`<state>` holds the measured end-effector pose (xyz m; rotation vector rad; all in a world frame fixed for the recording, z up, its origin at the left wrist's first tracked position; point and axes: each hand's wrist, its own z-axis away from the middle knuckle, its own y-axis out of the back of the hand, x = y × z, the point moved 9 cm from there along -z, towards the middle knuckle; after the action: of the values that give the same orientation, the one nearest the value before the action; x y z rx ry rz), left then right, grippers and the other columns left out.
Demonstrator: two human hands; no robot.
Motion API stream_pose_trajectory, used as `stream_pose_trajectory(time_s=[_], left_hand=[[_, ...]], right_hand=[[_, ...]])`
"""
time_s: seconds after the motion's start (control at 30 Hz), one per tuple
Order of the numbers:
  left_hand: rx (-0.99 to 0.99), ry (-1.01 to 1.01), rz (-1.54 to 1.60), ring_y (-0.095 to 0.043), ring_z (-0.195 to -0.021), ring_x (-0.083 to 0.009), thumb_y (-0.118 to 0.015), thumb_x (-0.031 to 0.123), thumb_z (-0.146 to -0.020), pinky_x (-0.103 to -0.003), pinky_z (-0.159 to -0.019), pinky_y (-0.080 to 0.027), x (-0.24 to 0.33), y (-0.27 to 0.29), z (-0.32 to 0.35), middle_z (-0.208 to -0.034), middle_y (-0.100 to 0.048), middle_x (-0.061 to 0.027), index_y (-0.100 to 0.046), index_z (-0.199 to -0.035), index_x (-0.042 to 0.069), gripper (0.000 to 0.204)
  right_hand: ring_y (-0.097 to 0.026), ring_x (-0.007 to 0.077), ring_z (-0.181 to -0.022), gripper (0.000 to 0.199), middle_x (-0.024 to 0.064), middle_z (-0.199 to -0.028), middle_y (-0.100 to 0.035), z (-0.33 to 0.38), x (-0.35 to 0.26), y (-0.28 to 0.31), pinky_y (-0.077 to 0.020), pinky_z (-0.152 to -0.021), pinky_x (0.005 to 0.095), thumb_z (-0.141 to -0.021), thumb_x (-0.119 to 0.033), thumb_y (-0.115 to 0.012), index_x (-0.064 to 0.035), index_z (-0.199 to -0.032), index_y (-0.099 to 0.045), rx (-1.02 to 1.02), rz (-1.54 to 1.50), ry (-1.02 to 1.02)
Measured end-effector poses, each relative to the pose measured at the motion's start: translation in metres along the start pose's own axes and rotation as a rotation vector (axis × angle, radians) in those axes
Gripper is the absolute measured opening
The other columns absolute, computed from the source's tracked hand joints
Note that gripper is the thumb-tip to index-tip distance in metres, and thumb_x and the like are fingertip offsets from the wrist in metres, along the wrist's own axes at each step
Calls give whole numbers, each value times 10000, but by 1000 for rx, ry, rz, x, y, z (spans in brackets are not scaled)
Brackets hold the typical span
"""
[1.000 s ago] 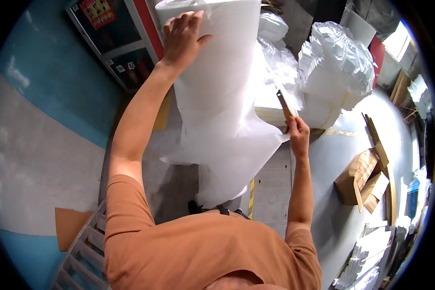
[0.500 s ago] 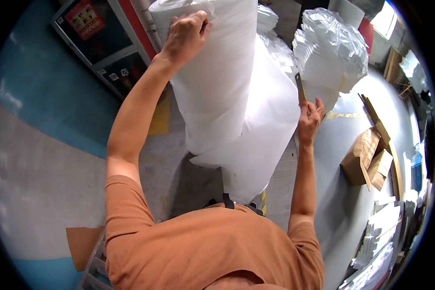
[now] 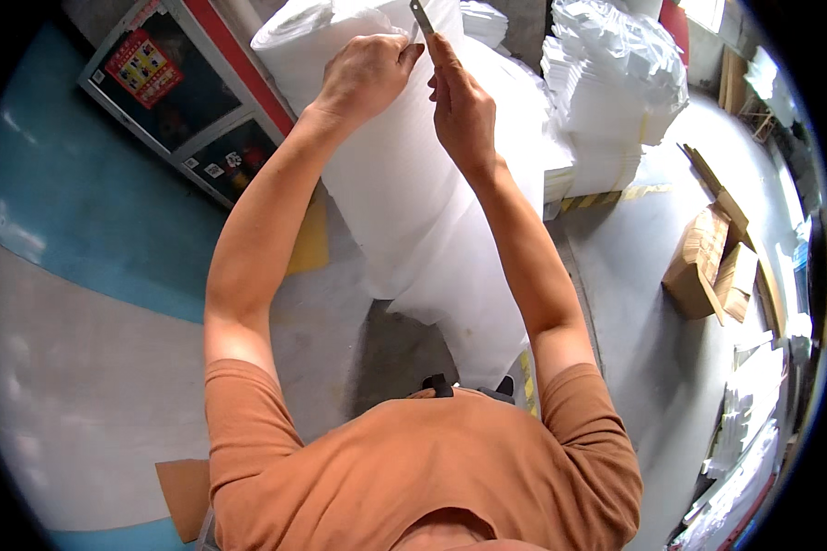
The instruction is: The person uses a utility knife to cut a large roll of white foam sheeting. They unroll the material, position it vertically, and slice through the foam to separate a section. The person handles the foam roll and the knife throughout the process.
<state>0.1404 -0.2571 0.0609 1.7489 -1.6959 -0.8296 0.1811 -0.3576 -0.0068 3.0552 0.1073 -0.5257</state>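
Note:
A tall upright roll of white foam sheet (image 3: 404, 184) stands in front of me, with a loose sheet hanging down its front. My left hand (image 3: 363, 73) grips the top edge of the roll. My right hand (image 3: 459, 101) is raised beside it and holds a thin utility knife (image 3: 422, 16), blade up, at the roll's top edge. The two hands almost touch. My orange shirt fills the lower part of the view.
A red-framed glass cabinet (image 3: 175, 92) stands at the left against the wall. Stacks of bagged white foam pieces (image 3: 616, 83) rise at the back right. Cardboard boxes (image 3: 708, 266) lie on the grey floor at right. A cardboard piece (image 3: 184, 496) lies at lower left.
My right hand has risen with the knife from the roll's right side, at mid height, to its top, next to my left hand. The left hand has stayed on the top edge.

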Motion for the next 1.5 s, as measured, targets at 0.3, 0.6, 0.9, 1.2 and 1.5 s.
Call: stream_pose_trajectory(time_s=[0.3, 0.6, 0.9, 1.2, 1.5], left_hand=[[-49, -26, -138, -679, -691, -288, -512, 325, -967, -400, -667, -548, 11, -9, 19, -747, -681, -144, -683, -894, 79, 308], [83, -74, -42, -657, -668, -297, -510, 339, -970, -392, -638, -518, 15, 16, 17, -686, -649, -126, -633, -824, 75, 326], [39, -93, 9, -642, -629, -249, -504, 368, -974, -345, -575, -500, 20, 16, 28, -665, -626, -115, -624, -826, 70, 354], [-16, 13, 98, -642, -641, -215, -467, 417, -981, -340, -565, -508, 5, 17, 34, -716, -641, -120, -624, -835, 65, 412], [-219, 261, 69, -667, -678, -256, -589, 556, -863, -337, -623, -543, -21, 7, 49, -728, -664, -125, -660, -903, 41, 521]], right_hand=[[-614, 217, -591, 634, 54, -728, -649, 53, 13, -2, -498, -588, 344, -847, 10, -551, -197, -1429, -409, -88, 213, 0], [-624, 256, -609, 618, 71, -777, -656, 17, 2, -9, -500, -594, 361, -852, -6, -549, -213, -1419, -414, -27, 178, 14], [-640, 241, -637, 657, 62, -796, -673, 70, 16, -4, -507, -609, 353, -832, 9, -547, -237, -1425, -408, -60, 144, -90], [-618, 246, -627, 687, 62, -777, -646, 191, 57, -29, -500, -604, 370, -830, 43, -500, -239, -1444, -382, -426, 338, -223], [-641, 257, -639, 589, 105, -793, -669, 216, 56, 27, -523, -592, 355, -874, 43, -510, -203, -1405, -448, -270, 137, -300]])
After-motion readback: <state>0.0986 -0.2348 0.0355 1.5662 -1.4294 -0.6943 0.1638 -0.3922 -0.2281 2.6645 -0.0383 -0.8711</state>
